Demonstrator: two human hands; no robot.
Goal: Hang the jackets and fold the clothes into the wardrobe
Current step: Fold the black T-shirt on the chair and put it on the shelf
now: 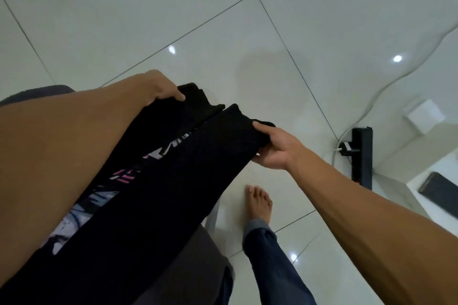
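A black garment [178,181] with a white and pink print is held out in front of me, its two sides folded toward the middle so the print shows only through the gap. My left hand [161,89] grips its far left corner from above. My right hand [272,146] pinches its far right corner, thumb on top. The garment slopes down toward my body over a dark grey surface [173,272]. No wardrobe or hanger is in view.
Pale glossy floor tiles [223,20] fill the view. My bare right foot [259,203] and blue trouser leg stand below the garment. A black power strip [361,156] with a white cable lies at right, beside a white ledge with a dark flat object [438,193].
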